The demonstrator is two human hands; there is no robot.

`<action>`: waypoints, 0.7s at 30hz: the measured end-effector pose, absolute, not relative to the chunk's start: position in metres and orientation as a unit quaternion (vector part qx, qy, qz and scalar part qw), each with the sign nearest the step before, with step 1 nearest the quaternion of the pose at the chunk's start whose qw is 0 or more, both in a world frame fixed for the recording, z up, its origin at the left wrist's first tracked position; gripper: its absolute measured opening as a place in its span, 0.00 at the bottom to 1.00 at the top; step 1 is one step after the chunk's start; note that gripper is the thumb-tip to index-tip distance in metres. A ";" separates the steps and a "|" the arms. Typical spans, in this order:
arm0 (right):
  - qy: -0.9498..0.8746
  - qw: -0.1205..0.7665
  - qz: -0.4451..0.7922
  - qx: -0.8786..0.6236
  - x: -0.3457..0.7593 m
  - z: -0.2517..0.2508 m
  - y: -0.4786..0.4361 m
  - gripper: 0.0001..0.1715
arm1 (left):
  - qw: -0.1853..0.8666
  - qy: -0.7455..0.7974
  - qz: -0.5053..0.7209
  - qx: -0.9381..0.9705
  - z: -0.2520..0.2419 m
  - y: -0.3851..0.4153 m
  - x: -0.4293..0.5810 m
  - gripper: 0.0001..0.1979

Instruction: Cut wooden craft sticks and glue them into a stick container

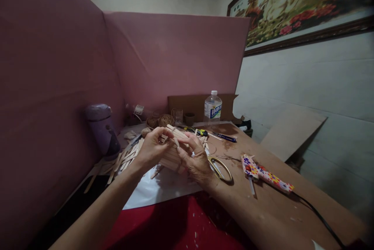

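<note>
My left hand [152, 147] and my right hand [195, 157] both grip a small structure of glued wooden craft sticks [172, 157], held just above a white sheet [159, 189] on the table. The left hand's fingers curl round its left and top edge. Fingers of the right hand pinch a short stick piece [177, 141] against its upper face. More loose sticks [124, 160] lie in a heap to the left of my hands.
Gold-handled scissors [220, 168] lie just right of my right hand. A patterned glue gun [264, 174] with a black cord rests further right. A water bottle [212, 106], pens [224, 137], twine [165, 119] and a purple jug [102, 129] stand behind. Pink boards wall the left and back.
</note>
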State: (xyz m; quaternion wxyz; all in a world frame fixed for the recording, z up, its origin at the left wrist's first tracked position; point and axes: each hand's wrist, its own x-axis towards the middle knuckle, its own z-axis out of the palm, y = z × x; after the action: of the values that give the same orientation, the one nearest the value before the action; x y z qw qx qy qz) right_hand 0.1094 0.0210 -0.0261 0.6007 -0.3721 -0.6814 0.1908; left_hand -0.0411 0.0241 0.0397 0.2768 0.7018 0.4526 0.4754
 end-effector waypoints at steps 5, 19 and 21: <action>-0.682 0.600 0.184 -0.376 0.110 -0.026 0.019 0.13 | 0.275 0.449 0.490 0.695 0.040 0.023 -0.038 0.08; -0.678 0.604 0.178 -0.379 0.109 -0.027 0.017 0.10 | 0.262 0.437 0.511 0.692 0.036 0.025 -0.038 0.06; -0.676 0.604 0.176 -0.382 0.109 -0.027 0.017 0.10 | 0.266 0.435 0.513 0.690 0.036 0.025 -0.038 0.06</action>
State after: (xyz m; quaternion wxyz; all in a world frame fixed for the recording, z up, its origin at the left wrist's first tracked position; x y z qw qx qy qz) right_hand 0.1085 0.0167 -0.0266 0.6043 -0.3822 -0.6765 0.1763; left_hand -0.0376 0.0247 0.0364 0.2660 0.6903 0.4350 0.5133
